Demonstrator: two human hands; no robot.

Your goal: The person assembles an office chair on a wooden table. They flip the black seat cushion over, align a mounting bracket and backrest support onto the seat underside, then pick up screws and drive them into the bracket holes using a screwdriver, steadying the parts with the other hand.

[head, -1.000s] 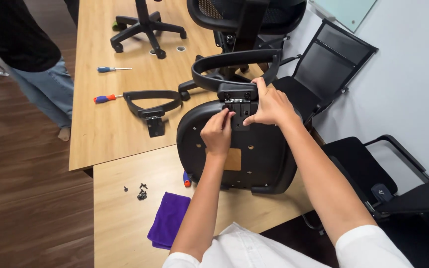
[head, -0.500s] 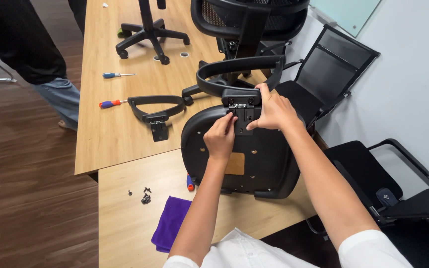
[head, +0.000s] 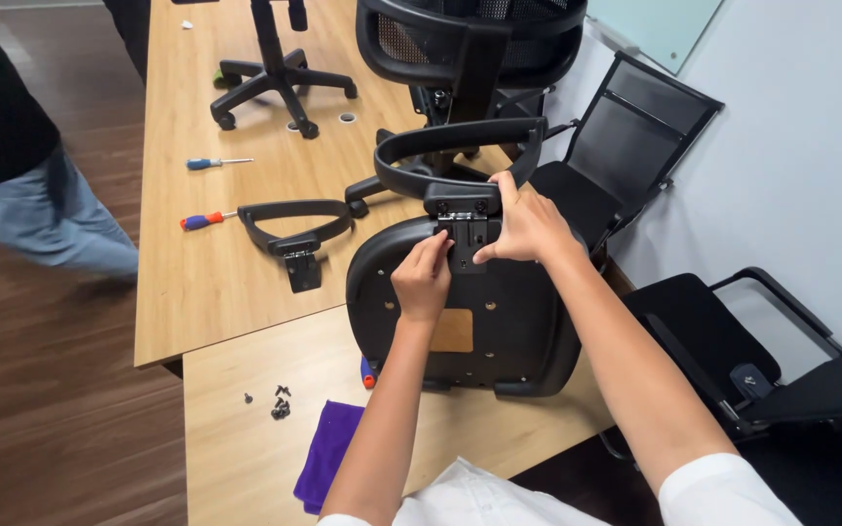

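A: Where was the seat?
B: The black chair seat (head: 499,321) lay underside up on the wooden table (head: 236,282), an armrest (head: 455,156) at its far edge.

A: And the hands?
B: The left hand (head: 423,278) pinched narrowly at the armrest's metal bracket (head: 465,234). The right hand (head: 528,226) gripped that bracket, fingers curled around it. Small screws (head: 280,404) and a purple cloth (head: 328,453) lay nearby.

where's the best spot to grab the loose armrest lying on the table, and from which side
Probably the curved pad bar of the loose armrest, taken from above. It lies flat on the wooden table with the open loop facing up, so fingers can wrap over the arc's top edge. The bracket end nearest the seat base is blocky and harder to close around. The red-handled screwdriver lies just to its left, so reach in from the right.
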